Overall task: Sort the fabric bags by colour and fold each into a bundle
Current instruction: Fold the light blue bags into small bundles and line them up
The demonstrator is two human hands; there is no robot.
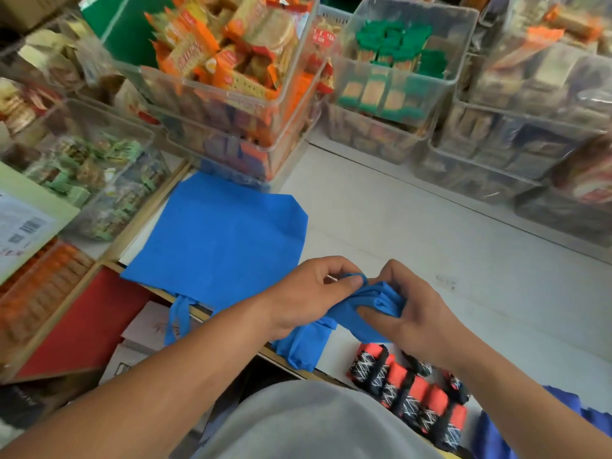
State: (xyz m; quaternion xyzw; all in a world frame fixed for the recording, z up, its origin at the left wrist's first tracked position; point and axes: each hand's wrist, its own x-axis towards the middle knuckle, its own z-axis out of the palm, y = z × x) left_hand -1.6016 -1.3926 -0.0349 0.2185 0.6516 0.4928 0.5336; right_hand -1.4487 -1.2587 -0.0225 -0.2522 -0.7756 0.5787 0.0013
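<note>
I see the soft blue bag point(384, 299) scrunched into a creased roll over the near edge of the smooth white counter point(447, 226). The left hand point(308, 293) pinches its thin loop, and the right hand point(417, 319) curls round the bunched end. A second blue bag point(218, 240) lies flat just left. Red-and-black rolled bundles point(410, 392) sit nearer me, with clear plastic bins point(238, 104) of packets behind.

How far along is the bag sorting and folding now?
Done: red-and-black bundles sit at the near edge of the table. In hand: left hand and right hand both grip a half-bundled blue bag. Left: a second blue bag lies flat, not yet folded.
</note>
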